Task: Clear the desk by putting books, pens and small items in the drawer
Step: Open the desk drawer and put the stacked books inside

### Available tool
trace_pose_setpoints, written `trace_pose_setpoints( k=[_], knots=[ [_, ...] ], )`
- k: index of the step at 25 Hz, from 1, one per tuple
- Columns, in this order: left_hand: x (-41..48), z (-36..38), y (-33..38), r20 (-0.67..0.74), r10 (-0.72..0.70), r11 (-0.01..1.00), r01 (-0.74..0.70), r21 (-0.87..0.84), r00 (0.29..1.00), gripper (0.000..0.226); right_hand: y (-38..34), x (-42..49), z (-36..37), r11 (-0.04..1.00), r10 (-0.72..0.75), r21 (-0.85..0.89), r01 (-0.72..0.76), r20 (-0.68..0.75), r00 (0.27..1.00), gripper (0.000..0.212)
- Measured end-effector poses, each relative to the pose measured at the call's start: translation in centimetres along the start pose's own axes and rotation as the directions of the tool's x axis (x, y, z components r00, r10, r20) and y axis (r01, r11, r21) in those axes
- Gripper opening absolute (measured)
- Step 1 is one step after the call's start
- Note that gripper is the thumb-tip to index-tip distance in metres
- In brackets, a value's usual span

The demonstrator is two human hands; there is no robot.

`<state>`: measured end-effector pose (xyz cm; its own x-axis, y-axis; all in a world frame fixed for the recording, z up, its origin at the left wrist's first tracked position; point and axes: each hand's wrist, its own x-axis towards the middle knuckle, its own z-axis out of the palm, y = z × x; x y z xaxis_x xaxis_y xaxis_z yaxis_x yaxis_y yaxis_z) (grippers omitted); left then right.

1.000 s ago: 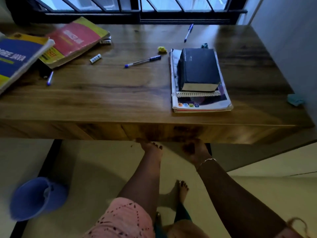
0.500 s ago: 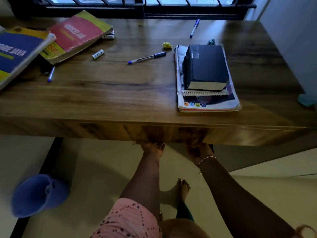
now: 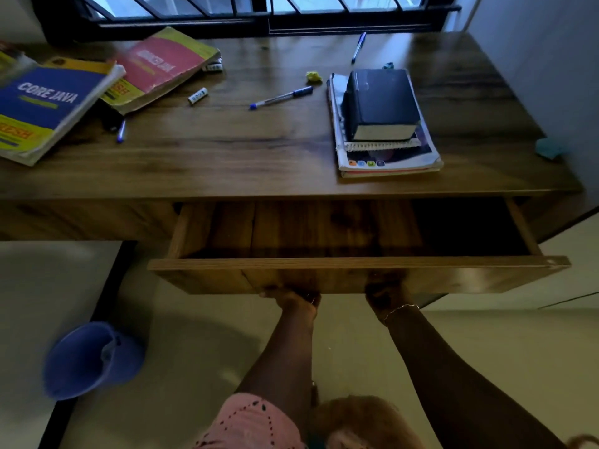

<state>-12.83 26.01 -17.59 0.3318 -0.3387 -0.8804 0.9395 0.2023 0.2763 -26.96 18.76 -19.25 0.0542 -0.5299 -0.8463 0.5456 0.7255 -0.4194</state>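
Note:
The wooden drawer [image 3: 356, 275] stands pulled out under the desk [image 3: 227, 163], its inside bare. My left hand [image 3: 293, 299] and my right hand [image 3: 387, 294] grip the lower edge of the drawer front from beneath, fingers curled under it. On the desk's right lies a stack of books [image 3: 385, 124], a thick dark book on top. A blue and yellow book [image 3: 48, 105] and a red book [image 3: 162, 68] lie at the left. A pen [image 3: 282, 97] lies mid-desk, another pen [image 3: 358, 47] at the back, a third pen [image 3: 121, 131] at the left.
A small battery [image 3: 197, 96], a yellow crumpled scrap [image 3: 313, 76] and a teal item [image 3: 547, 149] at the right edge lie on the desk. A blue bucket [image 3: 90, 359] stands on the floor at the left. A barred window runs behind the desk; a wall stands at the right.
The drawer, shut before, has slid out toward me. Both hands moved back with its front edge.

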Motion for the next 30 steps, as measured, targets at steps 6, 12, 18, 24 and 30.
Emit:
trace_pose_setpoints(
  k=[6,12,18,24,30],
  knots=[
    [-2.7,-4.0,-1.3,-0.027,-0.011,1.000,0.012,0.019,1.000,0.086,0.7,-3.4,-4.1,0.999,-0.021,0.049,0.015,0.123,0.992,0.029],
    [-6.1,-8.7,-3.0,-0.068,0.009,0.998,-0.005,0.064,0.998,0.080,2.6,-6.7,-9.3,0.998,0.062,-0.025,-0.058,0.178,0.982,0.041],
    [-8.2,-13.3,-4.7,-0.041,0.012,1.000,-0.013,-0.019,0.999,0.079,4.2,-10.3,-13.5,0.987,0.066,-0.155,-0.032,0.220,0.973,0.038],
    [-9.4,-16.0,-5.3,-0.006,0.012,0.999,-0.012,0.033,1.000,0.074,4.9,-11.9,-15.5,0.947,0.064,-0.321,-0.016,0.141,0.988,0.032],
    [-14.4,-14.3,-3.0,-0.313,0.532,0.842,-0.452,0.295,0.787,0.052,3.8,-16.8,-14.0,0.806,-0.012,-0.587,0.072,0.107,0.994,0.020]
  ],
)
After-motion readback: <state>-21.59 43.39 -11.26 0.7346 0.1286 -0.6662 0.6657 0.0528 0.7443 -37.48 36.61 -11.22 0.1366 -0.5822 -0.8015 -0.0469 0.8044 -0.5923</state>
